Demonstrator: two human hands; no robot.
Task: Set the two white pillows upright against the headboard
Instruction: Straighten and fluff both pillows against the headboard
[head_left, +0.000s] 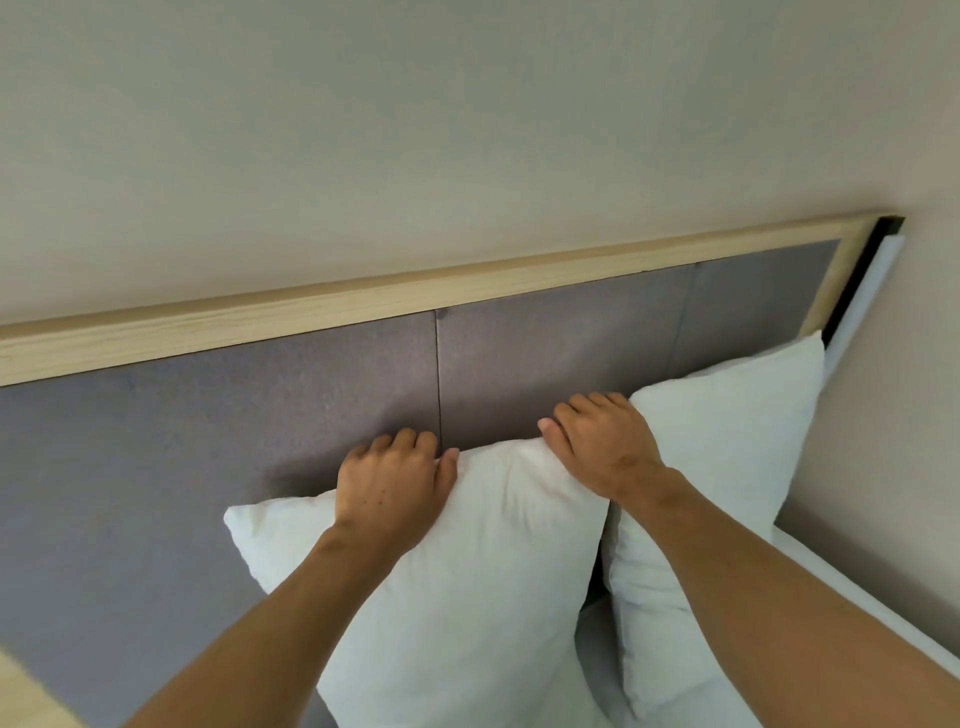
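On my left I see the grey padded headboard (208, 415), capped by a pale wooden rail (363, 299) that runs along under the cream wall (415, 130). A sliver of light wood at the bottom left corner is cut off by the frame, and I cannot tell what it belongs to.

My left hand (389, 488) is curled over the top edge of the near pillow (467, 597). The fingers (410, 441) hook down behind the pillow, between it and the headboard, and the thumb presses on the front face, so the hand is closed on the fabric. The fingertips are hidden behind the edge.

That pillow stands upright, tilted a little, with its back against the headboard. Its lower part runs out of the frame under my forearms.

My right hand (602, 441) grips the same pillow at its upper right corner, fingers wrapped over the top and closed on it, thumb pointing left along the edge. How deep those fingers reach I cannot see.

Just beside it on the right, the second pillow (727, 467) stands upright against the headboard, touching the first along its side. My right forearm crosses in front of its lower half. Beyond it, the white bed edge (841, 571) meets the side wall.
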